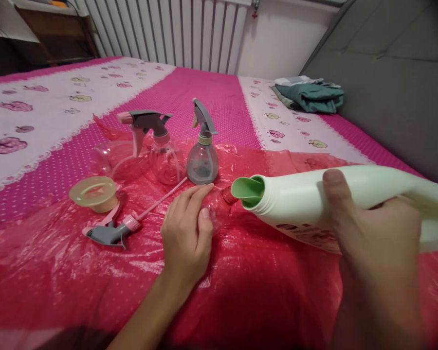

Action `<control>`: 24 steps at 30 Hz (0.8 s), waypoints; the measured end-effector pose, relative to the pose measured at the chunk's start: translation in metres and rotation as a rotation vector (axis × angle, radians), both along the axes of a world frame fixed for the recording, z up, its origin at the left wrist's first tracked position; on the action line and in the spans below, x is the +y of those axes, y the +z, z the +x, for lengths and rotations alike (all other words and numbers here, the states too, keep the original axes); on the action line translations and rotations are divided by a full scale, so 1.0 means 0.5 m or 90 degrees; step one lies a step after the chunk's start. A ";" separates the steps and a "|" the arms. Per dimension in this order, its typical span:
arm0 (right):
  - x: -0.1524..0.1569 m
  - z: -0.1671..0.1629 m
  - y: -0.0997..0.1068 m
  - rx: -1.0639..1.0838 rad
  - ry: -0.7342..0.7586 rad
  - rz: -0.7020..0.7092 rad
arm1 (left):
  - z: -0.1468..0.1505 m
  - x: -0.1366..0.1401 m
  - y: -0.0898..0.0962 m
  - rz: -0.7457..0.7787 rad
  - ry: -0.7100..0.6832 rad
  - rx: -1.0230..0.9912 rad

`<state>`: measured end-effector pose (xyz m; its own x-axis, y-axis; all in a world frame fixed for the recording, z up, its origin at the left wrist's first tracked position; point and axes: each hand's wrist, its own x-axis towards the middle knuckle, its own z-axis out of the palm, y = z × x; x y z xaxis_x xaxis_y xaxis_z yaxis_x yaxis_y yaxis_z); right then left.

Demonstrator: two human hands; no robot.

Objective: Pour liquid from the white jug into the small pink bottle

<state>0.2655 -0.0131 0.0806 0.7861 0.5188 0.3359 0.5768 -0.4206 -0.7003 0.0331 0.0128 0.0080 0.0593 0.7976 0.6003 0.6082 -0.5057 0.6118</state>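
My right hand (375, 228) is wrapped round a big pale green detergent bottle (295, 192), tipped on its side. The green pouring spout (250, 189) at its mouth points left, close to the neck of a clear spray bottle body (222, 206). That small bottle has no sprayer on it and is tilted, its neck toward the spout; my left hand (188, 221) holds it. Left of this hand lies a loose grey and pink trigger sprayer (111, 232) with a thin tube. Whether liquid is flowing I cannot tell.
Behind my left hand stand a grey spray bottle (203, 163) and a clear pink-grey spray bottle (164, 160). A yellowish cap or funnel (95, 192) sits at left. Red plastic sheeting (255, 287) covers the bed. Folded clothes (310, 95) lie by the grey headboard (394, 73).
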 end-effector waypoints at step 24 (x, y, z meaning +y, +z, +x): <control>-0.020 -0.017 0.024 0.053 -0.001 0.046 | -0.002 0.001 -0.001 -0.001 0.001 -0.016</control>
<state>0.2569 -0.0232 0.0928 0.8134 0.4949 0.3058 0.5149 -0.3680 -0.7742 0.0321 0.0131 0.0073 0.0432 0.7984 0.6006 0.5930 -0.5043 0.6277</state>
